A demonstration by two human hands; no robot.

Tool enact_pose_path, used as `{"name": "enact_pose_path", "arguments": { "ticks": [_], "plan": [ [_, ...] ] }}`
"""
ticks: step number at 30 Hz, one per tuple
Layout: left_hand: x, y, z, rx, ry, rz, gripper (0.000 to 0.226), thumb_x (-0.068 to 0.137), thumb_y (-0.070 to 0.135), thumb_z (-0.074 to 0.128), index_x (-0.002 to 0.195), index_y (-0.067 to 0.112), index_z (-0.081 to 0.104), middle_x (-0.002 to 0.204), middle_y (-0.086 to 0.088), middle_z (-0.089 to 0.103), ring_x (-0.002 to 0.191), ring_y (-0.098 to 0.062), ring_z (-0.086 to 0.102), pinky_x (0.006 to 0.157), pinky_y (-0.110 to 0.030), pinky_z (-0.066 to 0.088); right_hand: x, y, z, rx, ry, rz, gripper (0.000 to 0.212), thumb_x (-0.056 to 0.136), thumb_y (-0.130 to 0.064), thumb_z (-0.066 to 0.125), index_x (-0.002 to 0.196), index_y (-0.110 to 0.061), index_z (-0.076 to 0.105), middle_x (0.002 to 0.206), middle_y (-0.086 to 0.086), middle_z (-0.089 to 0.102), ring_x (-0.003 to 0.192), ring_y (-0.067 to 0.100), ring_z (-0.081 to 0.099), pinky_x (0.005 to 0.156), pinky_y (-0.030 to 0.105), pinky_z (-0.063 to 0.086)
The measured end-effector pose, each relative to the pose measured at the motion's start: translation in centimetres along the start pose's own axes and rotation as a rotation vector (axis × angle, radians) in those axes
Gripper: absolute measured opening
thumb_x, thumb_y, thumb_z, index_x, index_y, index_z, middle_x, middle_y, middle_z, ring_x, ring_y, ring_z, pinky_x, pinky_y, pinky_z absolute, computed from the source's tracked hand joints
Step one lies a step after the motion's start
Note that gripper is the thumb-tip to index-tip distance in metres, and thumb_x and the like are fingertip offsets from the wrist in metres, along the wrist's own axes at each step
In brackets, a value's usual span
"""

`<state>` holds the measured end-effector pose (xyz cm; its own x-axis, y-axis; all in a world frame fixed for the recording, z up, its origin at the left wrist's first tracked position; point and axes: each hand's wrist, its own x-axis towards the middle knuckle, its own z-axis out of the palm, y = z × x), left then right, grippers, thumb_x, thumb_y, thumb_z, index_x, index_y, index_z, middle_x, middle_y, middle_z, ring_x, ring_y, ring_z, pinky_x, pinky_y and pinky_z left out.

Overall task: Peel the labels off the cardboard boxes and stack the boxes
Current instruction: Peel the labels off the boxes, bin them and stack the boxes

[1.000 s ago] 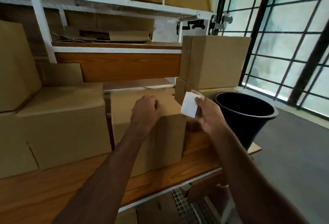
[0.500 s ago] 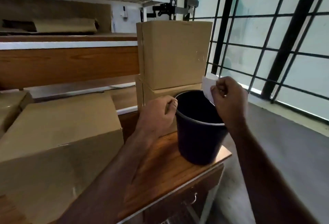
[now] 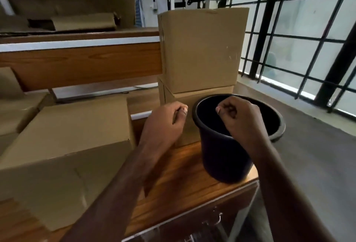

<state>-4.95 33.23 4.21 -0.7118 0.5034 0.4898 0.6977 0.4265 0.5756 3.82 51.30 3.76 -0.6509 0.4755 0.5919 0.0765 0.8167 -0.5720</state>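
The long wooden bench top [image 3: 192,182] carries everything here, and the largest thing on it is the big brown cardboard box [image 3: 63,145] at the left, lying closed with its plain top face toward the camera and no label showing on the faces in view. Behind the hands stands a stack of two more brown cardboard boxes [image 3: 202,49], the upper one sitting square on the lower, also bare of labels on the sides seen. At the bench's right end is the round black plastic bucket [image 3: 227,155], and the right hand [image 3: 240,120] hangs directly over its dark mouth with the fingers curled into a loose fist — no white label shows in it, so whether a scrap is tucked inside or has gone into the bucket cannot be told. The left hand [image 3: 167,122] hovers just left of the bucket rim, fingers curled with the thumb against the forefinger, and seems to hold nothing. The step in hand looks like binning a peeled label; done well, the fingers should spread fully over the middle of the opening, since adhesive tends to cling to skin, with a flick or a rub of the thumb if it sticks. The big box at the left is the likely one to lift onto the stack — squarely, edges aligned.
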Motion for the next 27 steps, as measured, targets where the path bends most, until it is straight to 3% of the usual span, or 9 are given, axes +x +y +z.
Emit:
{"name": "enact_pose_path", "arguments": {
  "ticks": [4,6,9,12,15,17,19,22,27],
  "plan": [
    [-2.2,-2.4,-4.6,0.069,0.063,-0.006,0.028,0.102,0.03,0.047,0.12,0.023,0.067,0.11,0.008,0.07,0.094,-0.002,0.06,0.078,-0.019,0.047,-1.4,-4.1,2.8,0.072,-0.051,-0.064,0.005,0.089,-0.019,0.067,0.087,-0.021,0.071,0.08,-0.009,0.068,0.074,0.006,0.062,0.066,0.023,0.049],
    [-3.7,-3.8,-7.7,0.084,0.125,-0.046,0.028,0.102,0.03,0.046,0.117,0.02,0.069,0.109,0.004,0.071,0.096,-0.007,0.062,0.083,-0.03,0.053,-1.9,-6.9,4.5,0.091,-0.095,-0.105,0.006,0.09,-0.018,0.066,0.085,-0.02,0.069,0.08,-0.01,0.067,0.072,0.004,0.06,0.062,0.018,0.043],
    [-6.4,-6.3,-12.2,0.144,0.258,-0.091,0.028,0.102,0.027,0.046,0.113,0.017,0.07,0.108,0.003,0.07,0.095,-0.009,0.061,0.085,-0.031,0.051,-3.3,-11.4,7.3,0.138,-0.128,-0.179,0.007,0.092,-0.024,0.064,0.086,-0.027,0.064,0.083,-0.014,0.062,0.076,-0.001,0.058,0.059,0.006,0.035],
    [-9.1,-9.7,-15.9,0.248,0.362,-0.134,0.026,0.101,0.023,0.047,0.109,0.015,0.071,0.109,0.0,0.07,0.1,-0.016,0.062,0.086,-0.029,0.047,-5.2,-14.8,10.7,0.183,-0.187,-0.253,0.018,0.095,-0.034,0.058,0.108,-0.024,0.065,0.107,-0.011,0.06,0.096,-0.003,0.053,0.074,0.003,0.037],
    [-11.6,-14.0,-18.4,0.459,0.309,-0.256,0.038,0.098,0.041,0.035,0.111,0.024,0.067,0.119,0.0,0.062,0.112,-0.021,0.056,0.094,-0.038,0.047,-7.3,-16.4,14.1,0.2,-0.284,-0.209,0.04,0.098,-0.045,0.048,0.131,-0.024,0.056,0.139,0.0,0.05,0.129,0.016,0.043,0.099,0.024,0.037],
    [-13.4,-16.6,-19.1,0.555,0.245,-0.363,0.043,0.096,0.05,0.027,0.117,0.032,0.061,0.131,-0.002,0.054,0.12,-0.025,0.05,0.097,-0.041,0.045,-8.9,-17.0,15.8,0.215,-0.323,-0.141,0.039,0.099,-0.039,0.049,0.133,-0.022,0.054,0.147,0.006,0.041,0.137,0.023,0.036,0.098,0.021,0.032],
    [-14.9,-18.5,-19.1,0.457,0.192,-0.421,0.038,0.097,0.052,0.03,0.123,0.038,0.054,0.135,-0.005,0.048,0.121,-0.026,0.048,0.098,-0.043,0.047,-10.4,-17.4,16.9,0.237,-0.306,-0.082,0.038,0.098,-0.034,0.053,0.134,-0.021,0.051,0.151,0.005,0.033,0.139,0.023,0.034,0.098,0.02,0.034],
    [-16.4,-19.7,-18.0,0.114,0.246,-0.435,0.043,0.099,0.051,0.038,0.14,0.038,0.039,0.143,-0.004,0.04,0.123,-0.022,0.049,0.098,-0.039,0.049,-11.5,-16.4,17.9,0.312,-0.194,0.029,0.058,0.093,-0.043,0.058,0.143,-0.023,0.037,0.152,0.004,0.033,0.134,0.025,0.041,0.1,0.038,0.048],
    [-19.2,-20.5,-15.9,-0.342,0.359,-0.495,0.083,0.096,0.03,0.06,0.156,0.029,0.003,0.149,0.006,0.039,0.133,-0.01,0.039,0.105,-0.032,0.038,-14.8,-12.8,20.1,0.473,-0.298,0.263,0.093,0.079,-0.058,0.063,0.152,-0.03,0.013,0.146,0.002,0.044,0.13,0.026,0.048,0.097,0.049,0.052]
  ]
}}
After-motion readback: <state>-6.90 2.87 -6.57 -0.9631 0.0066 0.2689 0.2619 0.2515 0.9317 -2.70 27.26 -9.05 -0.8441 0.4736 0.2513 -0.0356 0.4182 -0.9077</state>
